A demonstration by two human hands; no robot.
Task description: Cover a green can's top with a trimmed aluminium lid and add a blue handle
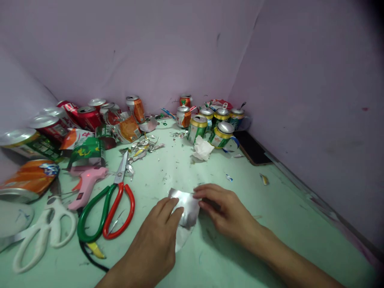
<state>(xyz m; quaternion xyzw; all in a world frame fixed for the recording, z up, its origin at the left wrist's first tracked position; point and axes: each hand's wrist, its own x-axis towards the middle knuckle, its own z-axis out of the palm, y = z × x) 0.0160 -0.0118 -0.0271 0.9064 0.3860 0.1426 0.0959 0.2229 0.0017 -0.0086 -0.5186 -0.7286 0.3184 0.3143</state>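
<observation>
A small silver piece of sheet metal [188,212] lies between my hands, bare side up, over a white paper-like piece [181,238]. My left hand [160,230] has its thumb and fingers on the left side of the sheet, bent round that edge. At the sheet's upper right corner, my right hand [226,208] pinches the edge with thumb and fingertips. Left of my hands lie scissors [120,182] with one green and one red handle, blades shut and pointing away. Beside them rests a pink hot glue gun [88,186] with a small red light lit.
White-handled scissors [48,224] lie at the near left. Whole and cut drink cans [87,117] crowd the left back. Metal scraps [144,148] lie mid-table. More cans [198,129], crumpled tissue [203,149] and a dark phone [250,147] stand or lie towards the right wall.
</observation>
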